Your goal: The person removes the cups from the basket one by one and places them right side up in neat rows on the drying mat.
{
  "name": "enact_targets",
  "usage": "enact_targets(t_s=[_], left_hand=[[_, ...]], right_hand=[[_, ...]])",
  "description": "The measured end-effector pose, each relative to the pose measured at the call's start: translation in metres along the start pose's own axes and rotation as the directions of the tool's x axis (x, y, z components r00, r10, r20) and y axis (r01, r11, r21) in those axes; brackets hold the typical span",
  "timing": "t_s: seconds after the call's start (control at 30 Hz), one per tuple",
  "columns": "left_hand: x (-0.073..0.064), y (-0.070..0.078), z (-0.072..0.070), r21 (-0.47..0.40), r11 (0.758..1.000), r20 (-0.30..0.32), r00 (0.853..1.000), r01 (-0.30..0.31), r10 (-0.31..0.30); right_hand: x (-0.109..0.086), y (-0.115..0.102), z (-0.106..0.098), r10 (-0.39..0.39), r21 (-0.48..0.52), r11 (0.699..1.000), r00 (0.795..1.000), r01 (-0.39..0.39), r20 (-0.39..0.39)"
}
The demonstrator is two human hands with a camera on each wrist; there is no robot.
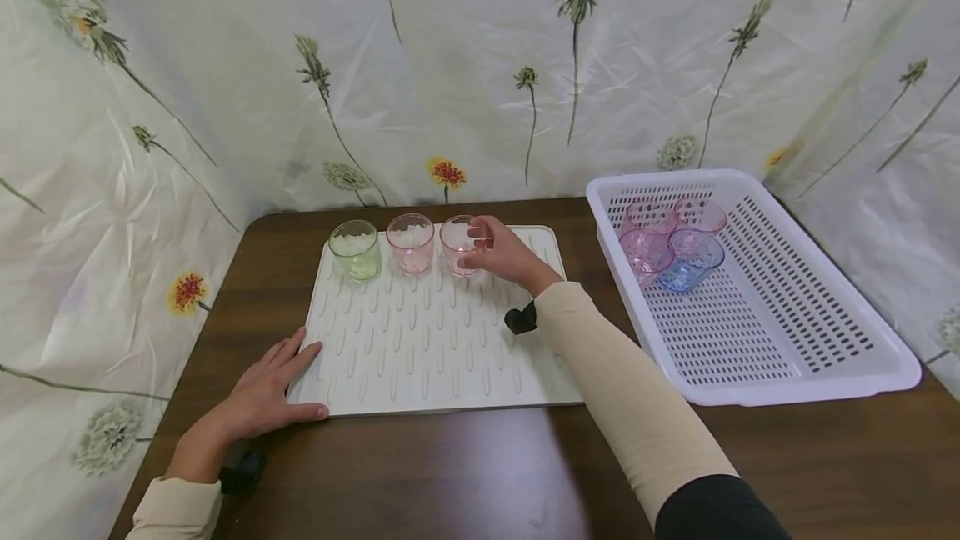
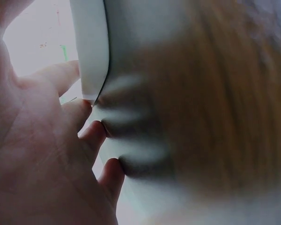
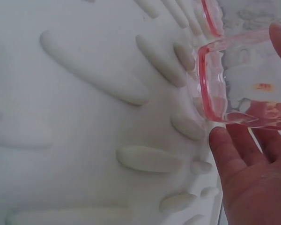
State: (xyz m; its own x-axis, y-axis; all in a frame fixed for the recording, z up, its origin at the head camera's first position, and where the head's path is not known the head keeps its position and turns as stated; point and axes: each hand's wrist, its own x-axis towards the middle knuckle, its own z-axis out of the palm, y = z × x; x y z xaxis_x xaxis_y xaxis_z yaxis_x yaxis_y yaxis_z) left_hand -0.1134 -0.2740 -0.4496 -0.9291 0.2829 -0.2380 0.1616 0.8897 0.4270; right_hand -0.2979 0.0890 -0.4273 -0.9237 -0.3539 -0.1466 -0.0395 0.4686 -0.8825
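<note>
On a white ridged drying mat (image 1: pixel 420 357), a pink glass (image 1: pixel 459 255) stands third in a row along the far edge. Thumb and fingers of my right hand (image 1: pixel 504 252) go round that glass from the right. The right wrist view has the glass (image 3: pixel 210 84) between the thumb and fingers, its base at the ridges. To its left stand another pink glass (image 1: pixel 411 252) and a green glass (image 1: pixel 358 257). My left hand (image 1: pixel 262 394), fingers spread, rests at the mat's near left corner; its fingertips reach the edge in the left wrist view.
A white perforated basket (image 1: pixel 757 357) sits on the right of the brown wooden table (image 1: pixel 450 473). Inside are a blue glass (image 1: pixel 686 265) and several pink glasses (image 1: pixel 647 255). A flower-printed sheet (image 1: pixel 465 65) hangs behind the table.
</note>
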Motion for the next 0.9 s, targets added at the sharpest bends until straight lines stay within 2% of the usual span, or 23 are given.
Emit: enact_targets(t_s=[0.4,0.6,0.77,0.9], left_hand=[[0.001,0.002,0.002,-0.019,1.0,0.01,1.0,-0.003,0.003],[0.001,0.002,0.001,-0.011,1.0,0.026,1.0,0.014,-0.013],[0.001,0.003,-0.002,0.009,1.0,0.022,1.0,0.005,-0.006],[0.0,0.004,-0.002,0.01,1.0,0.017,1.0,0.003,-0.003]], right_hand=[[-0.002,-0.002,0.0,0.008,-0.03,1.0,1.0,-0.009,-0.01],[-0.007,-0.013,-0.01,0.003,-0.144,0.99,0.999,0.003,0.041],[-0.013,-0.032,-0.028,-0.02,-0.281,0.959,0.998,0.035,0.058],[-0.022,-0.049,-0.043,-0.078,-0.418,0.903,0.994,0.102,0.074]])
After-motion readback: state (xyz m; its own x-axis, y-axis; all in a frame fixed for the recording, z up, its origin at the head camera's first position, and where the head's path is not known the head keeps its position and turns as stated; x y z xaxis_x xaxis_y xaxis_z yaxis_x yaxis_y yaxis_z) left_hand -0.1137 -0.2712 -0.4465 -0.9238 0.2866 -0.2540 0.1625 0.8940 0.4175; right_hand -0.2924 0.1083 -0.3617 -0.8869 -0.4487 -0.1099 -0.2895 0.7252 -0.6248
